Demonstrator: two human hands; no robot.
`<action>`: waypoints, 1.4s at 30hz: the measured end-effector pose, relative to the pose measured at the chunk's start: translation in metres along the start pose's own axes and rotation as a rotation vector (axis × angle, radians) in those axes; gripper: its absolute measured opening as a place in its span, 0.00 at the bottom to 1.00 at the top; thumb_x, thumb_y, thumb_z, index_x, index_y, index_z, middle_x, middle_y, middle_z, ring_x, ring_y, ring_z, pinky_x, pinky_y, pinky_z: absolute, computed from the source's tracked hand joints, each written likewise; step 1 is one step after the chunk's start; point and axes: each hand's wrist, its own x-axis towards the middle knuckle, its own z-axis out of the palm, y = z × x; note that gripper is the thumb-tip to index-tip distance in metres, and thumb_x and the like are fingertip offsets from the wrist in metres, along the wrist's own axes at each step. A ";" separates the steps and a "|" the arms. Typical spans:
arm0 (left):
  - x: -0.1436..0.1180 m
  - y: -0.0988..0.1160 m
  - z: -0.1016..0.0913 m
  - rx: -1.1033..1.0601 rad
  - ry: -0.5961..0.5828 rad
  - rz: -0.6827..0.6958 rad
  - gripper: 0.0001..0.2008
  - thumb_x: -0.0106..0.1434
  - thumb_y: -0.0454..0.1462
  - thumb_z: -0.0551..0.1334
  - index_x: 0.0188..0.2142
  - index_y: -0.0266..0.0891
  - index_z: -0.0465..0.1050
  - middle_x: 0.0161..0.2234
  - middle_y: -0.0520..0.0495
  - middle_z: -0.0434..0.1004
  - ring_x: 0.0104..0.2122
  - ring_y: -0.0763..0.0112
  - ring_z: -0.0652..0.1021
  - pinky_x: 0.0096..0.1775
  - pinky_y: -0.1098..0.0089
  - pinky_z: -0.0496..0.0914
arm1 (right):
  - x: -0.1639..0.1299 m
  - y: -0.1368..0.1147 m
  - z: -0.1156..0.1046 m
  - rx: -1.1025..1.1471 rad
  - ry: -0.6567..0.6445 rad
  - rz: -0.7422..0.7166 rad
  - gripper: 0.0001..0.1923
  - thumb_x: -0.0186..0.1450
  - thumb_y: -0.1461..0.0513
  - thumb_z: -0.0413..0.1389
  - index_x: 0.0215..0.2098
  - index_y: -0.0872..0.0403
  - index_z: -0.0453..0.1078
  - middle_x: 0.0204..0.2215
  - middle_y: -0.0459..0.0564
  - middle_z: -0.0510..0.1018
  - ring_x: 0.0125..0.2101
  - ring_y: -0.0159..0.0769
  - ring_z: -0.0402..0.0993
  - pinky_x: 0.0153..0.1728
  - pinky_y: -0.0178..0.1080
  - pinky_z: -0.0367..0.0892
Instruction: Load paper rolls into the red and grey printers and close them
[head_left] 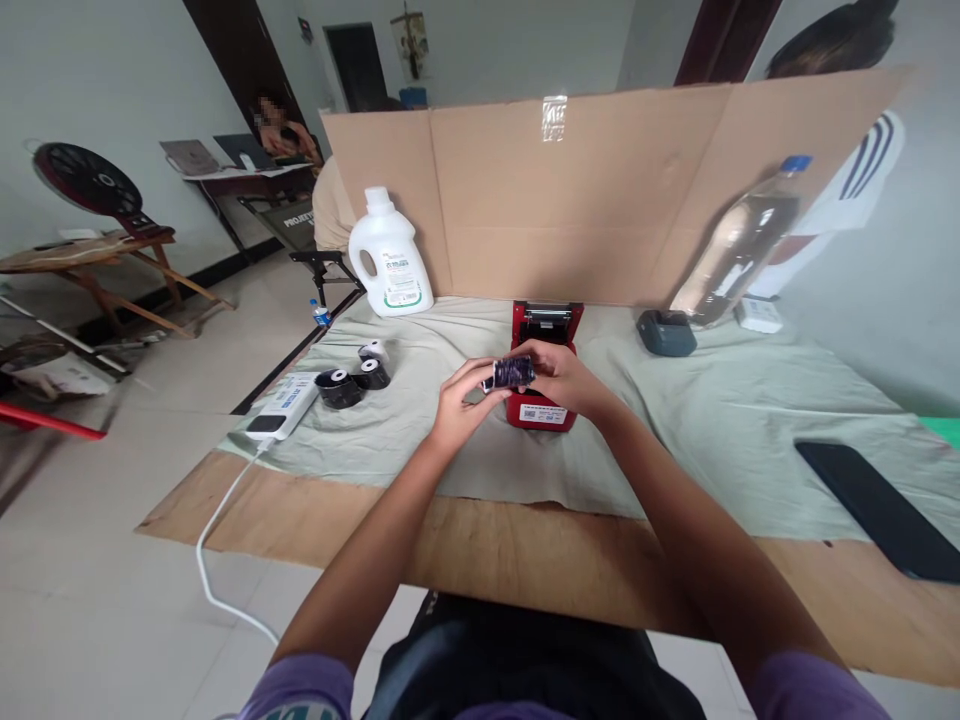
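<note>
Both my hands hold a small dark roll [509, 373] wrapped in shiny film just above the table. My left hand [457, 403] grips its left end and my right hand [566, 376] grips its right end. Right behind the roll stands a small red label printer [545, 325] with its lid open, on a pale green cloth [697, 430]. Three more rolls [352, 381], two dark and one white, lie on the cloth to the left.
A white power strip [283, 407] with a white cable lies at the table's left edge. A white detergent jug [388, 257], a grey printer [665, 332] and a clear bottle [739, 247] stand before a cardboard screen [600, 190]. A black phone [877, 508] lies at right. Other people sit behind.
</note>
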 end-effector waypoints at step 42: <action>0.002 0.015 0.015 -0.349 0.382 -0.421 0.18 0.63 0.50 0.65 0.31 0.40 0.61 0.24 0.58 0.58 0.21 0.80 0.67 0.24 0.78 0.68 | -0.005 0.003 0.023 -0.376 0.126 -0.132 0.15 0.63 0.59 0.58 0.47 0.54 0.73 0.36 0.50 0.80 0.31 0.35 0.71 0.34 0.37 0.65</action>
